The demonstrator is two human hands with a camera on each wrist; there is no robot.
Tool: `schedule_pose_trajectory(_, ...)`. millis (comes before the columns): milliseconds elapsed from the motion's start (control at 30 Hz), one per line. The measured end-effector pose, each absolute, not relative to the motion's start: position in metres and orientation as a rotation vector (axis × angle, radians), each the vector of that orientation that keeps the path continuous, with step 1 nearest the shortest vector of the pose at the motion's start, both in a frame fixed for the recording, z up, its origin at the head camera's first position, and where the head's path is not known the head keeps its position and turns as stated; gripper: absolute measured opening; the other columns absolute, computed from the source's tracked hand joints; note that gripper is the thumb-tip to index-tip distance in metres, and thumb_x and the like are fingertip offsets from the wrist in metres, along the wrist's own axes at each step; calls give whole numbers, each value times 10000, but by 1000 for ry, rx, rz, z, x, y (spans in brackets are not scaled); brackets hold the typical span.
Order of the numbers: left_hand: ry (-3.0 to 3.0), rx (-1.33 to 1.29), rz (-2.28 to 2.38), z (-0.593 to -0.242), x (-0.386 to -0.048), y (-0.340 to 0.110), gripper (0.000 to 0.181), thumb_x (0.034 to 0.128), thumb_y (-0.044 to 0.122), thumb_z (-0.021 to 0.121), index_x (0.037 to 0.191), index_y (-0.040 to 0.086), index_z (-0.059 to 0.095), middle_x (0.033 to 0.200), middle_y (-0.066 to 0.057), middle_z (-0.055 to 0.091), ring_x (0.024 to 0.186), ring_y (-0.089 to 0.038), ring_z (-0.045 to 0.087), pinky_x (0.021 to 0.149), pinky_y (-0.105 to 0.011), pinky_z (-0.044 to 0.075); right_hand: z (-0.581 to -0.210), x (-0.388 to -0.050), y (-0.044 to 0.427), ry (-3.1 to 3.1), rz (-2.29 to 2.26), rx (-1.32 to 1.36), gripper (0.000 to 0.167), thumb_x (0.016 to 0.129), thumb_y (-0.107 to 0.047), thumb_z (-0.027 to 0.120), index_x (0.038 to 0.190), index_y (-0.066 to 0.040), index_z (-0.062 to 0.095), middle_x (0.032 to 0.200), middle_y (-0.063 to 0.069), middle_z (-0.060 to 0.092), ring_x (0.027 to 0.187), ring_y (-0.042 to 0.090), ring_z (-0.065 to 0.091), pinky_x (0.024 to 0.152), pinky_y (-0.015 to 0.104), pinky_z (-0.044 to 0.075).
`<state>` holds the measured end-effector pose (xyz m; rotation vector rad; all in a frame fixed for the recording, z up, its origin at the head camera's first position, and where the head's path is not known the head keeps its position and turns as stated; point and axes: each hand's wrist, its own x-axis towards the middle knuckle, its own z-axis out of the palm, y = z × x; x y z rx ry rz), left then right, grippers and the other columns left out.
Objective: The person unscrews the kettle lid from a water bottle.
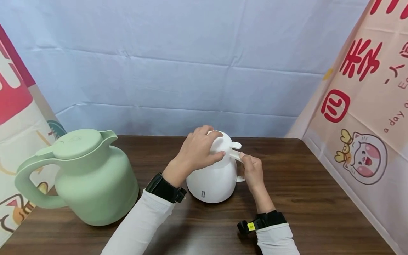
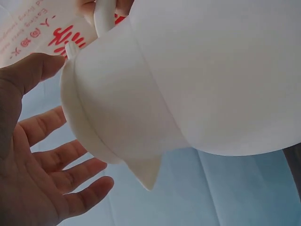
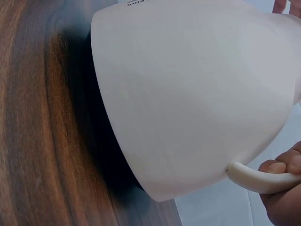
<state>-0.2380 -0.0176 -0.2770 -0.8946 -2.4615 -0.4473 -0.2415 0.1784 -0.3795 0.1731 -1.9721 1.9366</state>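
Observation:
A white thermos jug (image 1: pixel 211 182) with a dark base stands on the brown table, its spout on the far side in the left wrist view. My left hand (image 1: pixel 199 147) is at the jug's lid (image 2: pixel 69 101), fingers spread and only slightly bent, the thumb beside the lid's small tab (image 2: pixel 71 49). Whether the fingertips touch the lid, I cannot tell. With curled fingers, my right hand (image 1: pixel 253 170) grips the jug's handle (image 3: pixel 258 181) on the right side. The far part of that grip is hidden.
A larger green jug (image 1: pixel 98 184) with its handle to the left stands left of my left forearm. The wooden table (image 1: pixel 318 205) ends at a pale blue cloth (image 1: pixel 178 78) behind. Printed sheets hang along both sides, the right one (image 1: pixel 363 117) bearing red characters.

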Motion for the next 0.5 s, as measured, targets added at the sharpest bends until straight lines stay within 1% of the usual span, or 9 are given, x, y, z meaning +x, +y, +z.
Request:
schedule_pose_trajectory(167,-2551,-911,-420,-269,-240,-11,392,829,390,644,1152,166,631,1207,-98,528,1087,-291,498,755,-433,440,-376,-240,179,-1987,1935,154,484,895,-141,453,443,-11,338,397,85,320,343,118,279,363,240,242)
schedule_pose_trajectory(233,-2604,-905,-415,-267,-241,-8,400,843,401,625,1176,180,621,1235,-89,511,1096,-285,489,772,-436,430,-376,-240,179,-1997,1934,151,488,896,-144,453,446,2,337,396,75,326,342,110,285,364,242,250)
schedule_pose_trajectory(333,-2674,-891,-406,-266,-243,-3,409,857,413,604,1204,197,608,1266,-86,491,1106,-289,479,785,-449,421,-377,-240,180,-2016,1926,152,502,901,-145,446,465,69,320,397,64,331,343,120,291,364,247,257)
schedule_pose_trajectory(433,-2717,-869,-397,-267,-245,2,417,864,425,592,1217,205,602,1262,-80,490,1095,-289,479,777,-457,417,-377,-240,180,-2019,1902,167,516,904,-149,445,507,154,318,402,92,328,343,136,293,362,249,254)
schedule_pose_trajectory(500,-2724,-850,-391,-268,-247,5,422,867,441,587,1219,209,604,1242,-70,502,1080,-284,484,766,-458,416,-378,-240,180,-2025,1883,174,520,906,-152,442,514,165,315,410,113,323,344,139,292,360,249,250)
